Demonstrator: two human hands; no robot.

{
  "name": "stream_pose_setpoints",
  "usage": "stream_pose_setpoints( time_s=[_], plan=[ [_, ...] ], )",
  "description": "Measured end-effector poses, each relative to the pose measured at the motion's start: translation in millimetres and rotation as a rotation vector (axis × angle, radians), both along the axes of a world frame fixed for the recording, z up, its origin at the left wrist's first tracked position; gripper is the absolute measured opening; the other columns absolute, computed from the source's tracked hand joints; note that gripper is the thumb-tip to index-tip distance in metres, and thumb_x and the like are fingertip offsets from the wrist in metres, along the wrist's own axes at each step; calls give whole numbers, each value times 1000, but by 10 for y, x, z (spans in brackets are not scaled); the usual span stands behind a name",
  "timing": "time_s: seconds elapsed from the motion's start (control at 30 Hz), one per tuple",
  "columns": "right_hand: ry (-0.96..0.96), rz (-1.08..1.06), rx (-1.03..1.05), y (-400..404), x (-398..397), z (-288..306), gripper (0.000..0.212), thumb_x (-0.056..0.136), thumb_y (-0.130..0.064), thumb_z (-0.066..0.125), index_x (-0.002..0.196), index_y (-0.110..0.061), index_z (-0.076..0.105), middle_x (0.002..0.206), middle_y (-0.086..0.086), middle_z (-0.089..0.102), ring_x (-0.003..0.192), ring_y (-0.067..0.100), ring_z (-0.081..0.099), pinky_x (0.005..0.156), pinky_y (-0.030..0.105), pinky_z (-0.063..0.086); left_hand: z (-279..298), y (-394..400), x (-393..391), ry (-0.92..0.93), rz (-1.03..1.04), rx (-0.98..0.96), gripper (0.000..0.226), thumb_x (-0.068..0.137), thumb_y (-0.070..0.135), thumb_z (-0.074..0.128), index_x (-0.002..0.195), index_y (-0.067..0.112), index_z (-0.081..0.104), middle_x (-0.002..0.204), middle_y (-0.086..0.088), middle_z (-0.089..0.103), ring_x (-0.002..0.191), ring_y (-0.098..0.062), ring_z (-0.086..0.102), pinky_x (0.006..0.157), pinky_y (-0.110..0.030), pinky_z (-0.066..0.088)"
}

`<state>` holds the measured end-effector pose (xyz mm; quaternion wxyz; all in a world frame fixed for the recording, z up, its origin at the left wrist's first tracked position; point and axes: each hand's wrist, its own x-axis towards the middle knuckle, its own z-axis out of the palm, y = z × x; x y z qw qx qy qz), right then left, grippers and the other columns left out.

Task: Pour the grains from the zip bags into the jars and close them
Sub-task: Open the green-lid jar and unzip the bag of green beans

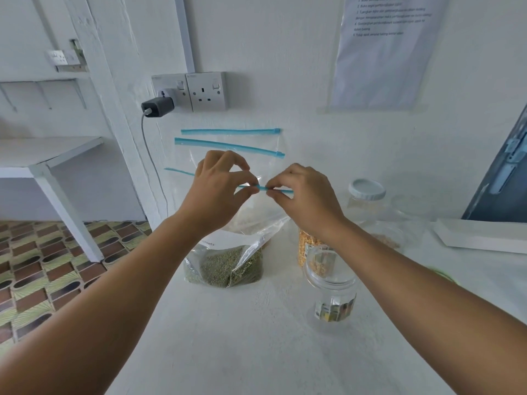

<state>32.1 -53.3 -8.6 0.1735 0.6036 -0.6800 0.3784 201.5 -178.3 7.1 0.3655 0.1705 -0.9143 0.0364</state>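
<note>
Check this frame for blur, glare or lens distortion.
Head view: even, soft light with faint shadows; wide-angle bending at the edges stretches the forearms; the wall sheet is too soft to read; both hands and the green-grain bag are sharp; no strong glare.

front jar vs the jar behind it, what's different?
The front jar is empty; the jar behind holds yellow grains. The front jar has no lid on its mouth; the top of the jar behind is hidden by the right hand. The front jar stands nearer the camera. Both are clear, labelled and upright on the white table.
</note>
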Motion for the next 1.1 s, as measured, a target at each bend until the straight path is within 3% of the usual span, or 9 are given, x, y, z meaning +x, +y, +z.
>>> stream_pose_setpoints(
  time_s=[0.13,0.3,0.47,0.83,0.97,1.1],
  plan=[
    [9,-33,14,44,-73,-81,14,96,-30,74,108,-26,80,99,-6,73,88,17,62,81,44,54,-23,-90,127,-16,45,-16,19,95,36,72,106,24,81,122,-1,62,124,-36,46,104,-53,37],
    [20,-27,48,-11,-29,-49,22,94,-36,76,115,-29,78,110,-4,73,97,18,64,92,43,50,-7,-103,160,-17,74,-27,19,95,34,72,107,22,81,124,-3,63,124,-36,46,104,-53,37],
    [32,-7,104,-60,16,-36,11,97,-32,72,106,-30,78,95,-10,74,81,15,64,87,45,52,-21,-171,210,-36,69,-42,21,94,38,71,107,24,81,124,-2,62,126,-35,44,106,-54,37],
    [-45,-24,155,72,-152,-91,7,98,-29,71,101,-28,78,87,-19,62,83,12,62,89,43,52,6,-588,659,-18,204,-3,23,91,39,73,106,23,81,124,-6,60,124,-41,40,103,-62,39],
    [-29,31,178,51,-112,-70,10,98,-23,71,108,-24,72,96,-12,67,89,11,62,92,48,52,-60,-591,644,16,209,20,23,93,33,74,110,20,80,124,-7,59,123,-41,41,102,-59,42],
    [-16,137,238,56,-42,16,24,99,-16,68,118,-28,57,113,-8,58,105,11,57,101,41,49,-75,-603,630,79,203,48,21,94,30,75,111,19,80,123,-9,59,122,-42,43,103,-54,40]
  ],
)
